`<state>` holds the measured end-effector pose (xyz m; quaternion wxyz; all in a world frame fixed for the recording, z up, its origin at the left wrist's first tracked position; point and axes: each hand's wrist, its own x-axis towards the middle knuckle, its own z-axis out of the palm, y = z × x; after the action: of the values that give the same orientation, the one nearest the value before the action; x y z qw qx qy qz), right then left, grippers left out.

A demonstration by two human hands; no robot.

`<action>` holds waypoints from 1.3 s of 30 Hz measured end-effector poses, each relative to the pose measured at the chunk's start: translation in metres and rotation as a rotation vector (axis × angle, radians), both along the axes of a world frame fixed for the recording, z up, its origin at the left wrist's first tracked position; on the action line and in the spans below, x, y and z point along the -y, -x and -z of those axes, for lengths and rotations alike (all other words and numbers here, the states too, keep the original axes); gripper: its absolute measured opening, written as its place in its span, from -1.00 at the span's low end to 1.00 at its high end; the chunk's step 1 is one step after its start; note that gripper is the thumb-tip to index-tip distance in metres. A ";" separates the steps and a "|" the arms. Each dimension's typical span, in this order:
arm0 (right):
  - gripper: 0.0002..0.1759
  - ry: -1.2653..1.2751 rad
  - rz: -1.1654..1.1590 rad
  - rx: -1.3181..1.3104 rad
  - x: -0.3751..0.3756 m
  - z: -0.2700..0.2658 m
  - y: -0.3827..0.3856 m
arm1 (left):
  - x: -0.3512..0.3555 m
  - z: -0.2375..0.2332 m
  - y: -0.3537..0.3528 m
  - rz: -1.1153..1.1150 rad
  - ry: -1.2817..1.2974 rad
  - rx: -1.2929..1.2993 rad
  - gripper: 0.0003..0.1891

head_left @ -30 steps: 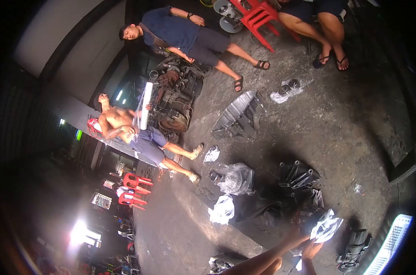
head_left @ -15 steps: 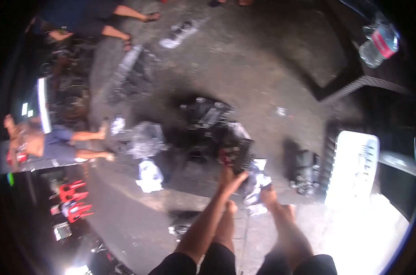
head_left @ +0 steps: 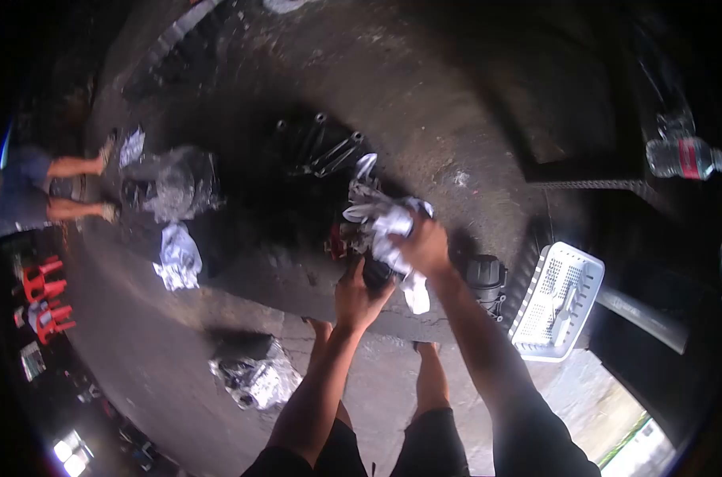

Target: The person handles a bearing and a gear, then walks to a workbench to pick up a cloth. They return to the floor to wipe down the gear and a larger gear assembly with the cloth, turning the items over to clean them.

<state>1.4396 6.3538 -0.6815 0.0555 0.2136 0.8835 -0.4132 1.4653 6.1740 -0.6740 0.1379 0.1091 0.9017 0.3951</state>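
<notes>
My left hand point(head_left: 359, 296) is closed around a dark metal part point(head_left: 377, 272), mostly covered by cloth; its kind is hard to make out. Bunched in my right hand point(head_left: 425, 245) is a white and grey rag point(head_left: 389, 230), which presses against the part from above. One loose end of the rag hangs below my right hand, and another trails up toward several metal arms or brackets point(head_left: 325, 151) on the floor. Something small and red point(head_left: 337, 241) shows just left of the rag.
Right of me stand a white plastic basket point(head_left: 556, 302) with items inside, a dark motor-like part point(head_left: 487, 278) and a plastic bottle point(head_left: 685, 157). Plastic-wrapped bundles point(head_left: 174, 183) point(head_left: 258, 374) and a white cloth point(head_left: 178, 256) lie left. Another person's legs point(head_left: 79, 187) and red chairs point(head_left: 47, 294) are farther left.
My right hand has brought the rag up and left onto the part in my left hand. My left hand has shifted slightly left. The camera view has turned, and things at left sit farther left.
</notes>
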 end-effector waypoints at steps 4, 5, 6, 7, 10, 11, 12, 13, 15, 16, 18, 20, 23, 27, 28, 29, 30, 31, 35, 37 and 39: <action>-0.64 0.765 0.407 0.012 -0.039 0.089 -0.013 | -0.008 -0.001 0.005 -0.005 -0.004 -0.087 -0.40; -0.65 0.923 0.475 0.011 -0.035 0.090 -0.039 | -0.008 0.001 0.005 -0.007 -0.028 -0.135 -0.41; -0.62 1.206 0.586 0.027 -0.033 0.074 -0.076 | -0.008 0.001 0.006 -0.023 -0.033 -0.082 -0.43; -0.59 1.469 0.728 0.056 -0.032 0.058 -0.114 | -0.006 -0.001 0.005 -0.038 -0.035 -0.028 -0.45; -0.52 1.581 0.654 -0.028 -0.014 -0.030 -0.215 | 0.000 0.004 0.006 -0.028 -0.037 0.090 -0.42; -0.52 1.556 0.679 -0.011 -0.012 -0.053 -0.243 | 0.002 0.008 0.005 -0.014 -0.035 0.122 -0.39; -0.51 1.521 0.698 0.002 -0.010 -0.074 -0.270 | 0.004 0.012 0.003 0.010 -0.013 0.090 -0.43; -0.51 1.488 0.717 0.014 -0.009 -0.090 -0.294 | 0.002 0.006 0.005 0.009 -0.025 0.116 -0.45; -0.50 1.425 0.740 0.032 -0.011 -0.111 -0.332 | -0.005 -0.014 0.013 0.002 -0.045 0.165 -0.47; -0.50 1.395 0.745 0.034 -0.014 -0.119 -0.347 | -0.006 -0.009 0.012 0.008 -0.086 0.062 -0.49; -0.49 1.349 0.740 0.033 -0.019 -0.131 -0.363 | -0.007 -0.007 0.013 0.017 -0.065 0.047 -0.49; -0.48 1.303 0.705 0.023 -0.023 -0.128 -0.366 | -0.008 -0.007 0.009 0.034 -0.030 0.034 -0.49; -0.37 1.106 0.631 0.052 -0.015 -0.131 -0.314 | -0.014 -0.017 0.000 -0.047 -0.017 0.118 -0.48; -0.07 1.125 0.540 -0.057 0.015 -0.140 -0.256 | -0.008 -0.012 0.006 -0.054 0.020 0.247 -0.36; -0.06 1.133 0.590 -0.042 0.027 -0.144 -0.243 | -0.003 -0.006 0.012 0.099 0.007 0.185 -0.37; -0.08 1.158 0.593 -0.041 0.034 -0.145 -0.238 | 0.002 -0.007 0.010 0.136 0.011 0.128 -0.38; -0.10 1.184 0.596 -0.040 0.041 -0.147 -0.233 | 0.008 -0.008 0.007 0.172 0.015 0.069 -0.40; -0.14 1.229 0.555 -0.052 0.050 -0.147 -0.238 | 0.013 -0.009 0.006 0.208 0.019 0.010 -0.41; -0.31 0.999 0.146 0.026 0.077 -0.185 -0.204 | 0.021 0.000 0.005 0.167 -0.102 -0.006 -0.45; -0.21 0.798 -0.160 0.174 0.088 -0.201 -0.181 | 0.051 -0.025 -0.018 -0.247 -0.478 0.357 -0.47; -0.18 0.599 -0.386 0.255 0.106 -0.197 -0.167 | 0.099 -0.072 -0.050 -0.538 -0.774 0.688 -0.46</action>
<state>1.6063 6.2476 -0.4840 0.3020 0.0674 0.7334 -0.6053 1.5158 6.0747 -0.6016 0.2678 -0.2158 0.5910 0.7297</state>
